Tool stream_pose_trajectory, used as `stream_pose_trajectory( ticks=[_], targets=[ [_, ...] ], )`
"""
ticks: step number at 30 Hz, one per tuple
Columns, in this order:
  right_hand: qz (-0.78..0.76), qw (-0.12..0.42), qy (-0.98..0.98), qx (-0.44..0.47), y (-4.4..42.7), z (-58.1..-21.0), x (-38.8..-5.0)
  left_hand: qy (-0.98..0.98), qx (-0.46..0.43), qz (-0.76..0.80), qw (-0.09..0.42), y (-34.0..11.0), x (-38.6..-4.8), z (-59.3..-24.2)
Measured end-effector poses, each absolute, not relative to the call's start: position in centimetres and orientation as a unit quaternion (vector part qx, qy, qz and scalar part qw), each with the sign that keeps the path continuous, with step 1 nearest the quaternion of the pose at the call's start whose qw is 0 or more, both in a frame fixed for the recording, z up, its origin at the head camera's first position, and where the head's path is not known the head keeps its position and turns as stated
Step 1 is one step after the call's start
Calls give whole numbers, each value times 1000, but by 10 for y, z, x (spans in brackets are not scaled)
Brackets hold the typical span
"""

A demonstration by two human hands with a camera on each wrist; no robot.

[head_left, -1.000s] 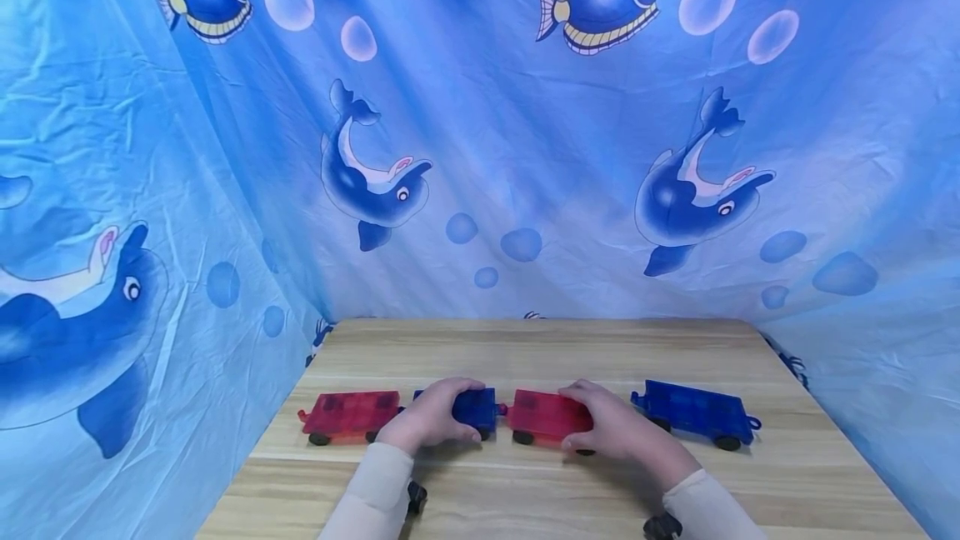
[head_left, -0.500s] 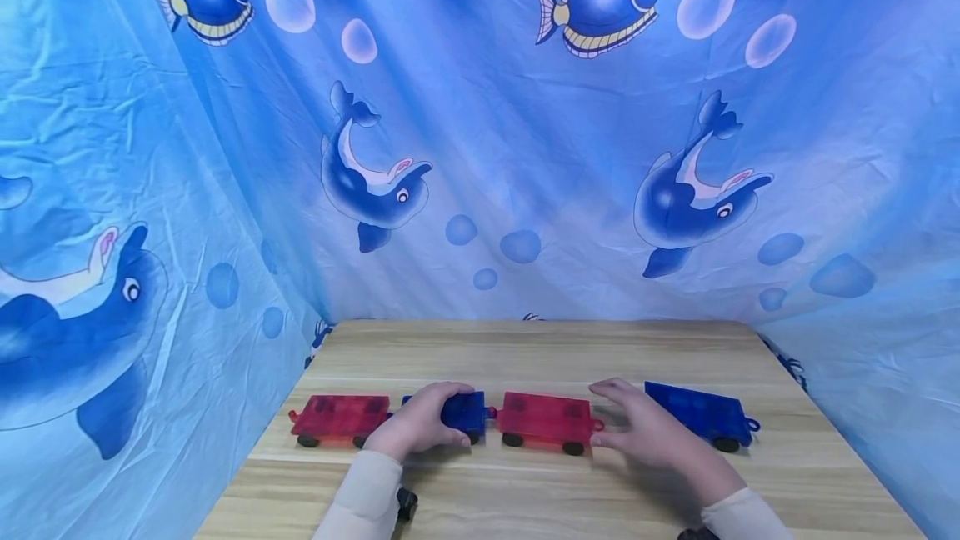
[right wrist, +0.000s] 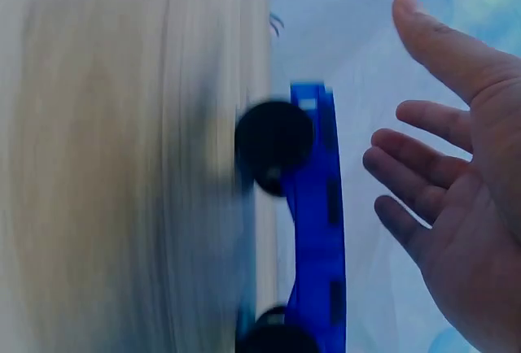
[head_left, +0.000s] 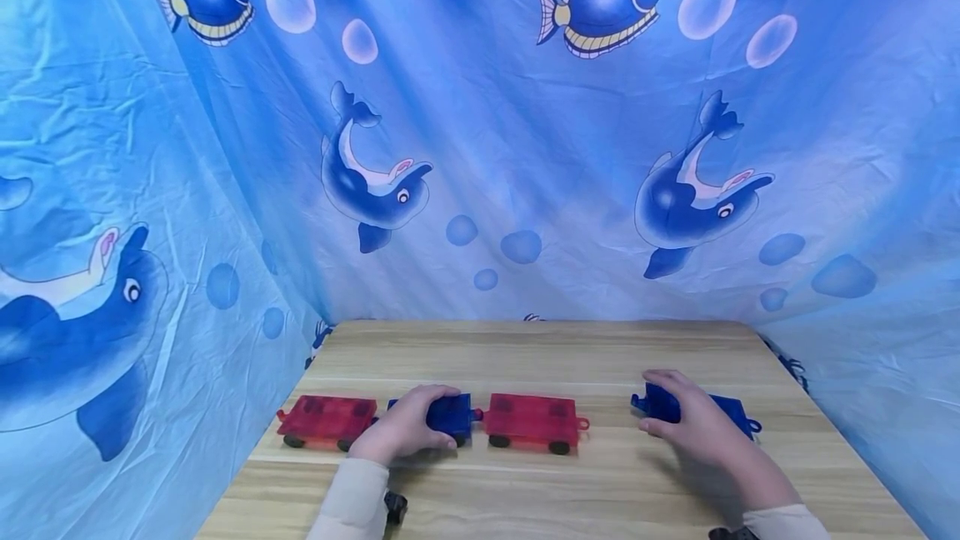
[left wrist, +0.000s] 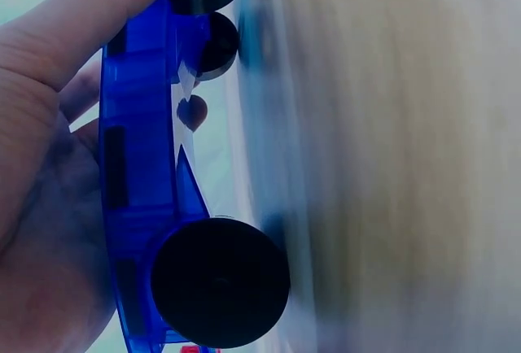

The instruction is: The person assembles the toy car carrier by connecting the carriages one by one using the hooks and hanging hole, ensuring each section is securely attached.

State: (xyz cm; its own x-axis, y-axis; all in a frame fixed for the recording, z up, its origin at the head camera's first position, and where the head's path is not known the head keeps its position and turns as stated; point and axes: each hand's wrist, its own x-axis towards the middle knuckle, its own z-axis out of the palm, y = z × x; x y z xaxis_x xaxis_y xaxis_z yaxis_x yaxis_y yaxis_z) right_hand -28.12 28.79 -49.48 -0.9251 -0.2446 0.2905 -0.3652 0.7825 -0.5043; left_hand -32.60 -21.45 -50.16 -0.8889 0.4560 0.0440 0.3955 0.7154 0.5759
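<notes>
The right hand (head_left: 693,415) hangs over a translucent blue toy train car (head_left: 662,401), the rightmost of four, with thumb and fingers spread apart on either side of its left end; in the right wrist view a gap shows between the fingers and the car, so nothing is gripped. A hook (head_left: 638,401) sticks out of that car's left end past the hand, a ring (head_left: 754,425) sits at its other end, and the forearm covers part of its deck. The left hand (head_left: 405,423) grips another blue train car (head_left: 450,413), second from the left, thumb on the near side and fingers across the far side, above its black wheels (left wrist: 220,284). On its right, this car meets a red train car (head_left: 532,417) at a red knob (head_left: 477,414); the red car's own ring (head_left: 583,423) points toward the rightmost car's hook, well apart from it. Left of the gripped car stands a second red car (head_left: 330,417), end to end with it, though the left hand partly hides that junction. All four cars stand in a row on a wood-grain table (head_left: 525,348), before a blue curtain (head_left: 480,148) printed with dolphins (head_left: 371,190) and tropical fish (head_left: 603,2). Pale sleeves (head_left: 352,490) cover both forearms.
</notes>
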Motion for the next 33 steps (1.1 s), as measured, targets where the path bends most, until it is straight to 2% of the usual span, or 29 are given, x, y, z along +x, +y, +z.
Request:
stream_pose_trajectory(
  ticks=[12, 33],
  targets=[
    [225, 93, -963, 112, 333, -506, -273, 917, 223, 324, 70, -229, -324, -500],
    [225, 57, -969, 89, 340, -510, -276, 922, 213, 316, 62, -236, -324, -500]
  ],
)
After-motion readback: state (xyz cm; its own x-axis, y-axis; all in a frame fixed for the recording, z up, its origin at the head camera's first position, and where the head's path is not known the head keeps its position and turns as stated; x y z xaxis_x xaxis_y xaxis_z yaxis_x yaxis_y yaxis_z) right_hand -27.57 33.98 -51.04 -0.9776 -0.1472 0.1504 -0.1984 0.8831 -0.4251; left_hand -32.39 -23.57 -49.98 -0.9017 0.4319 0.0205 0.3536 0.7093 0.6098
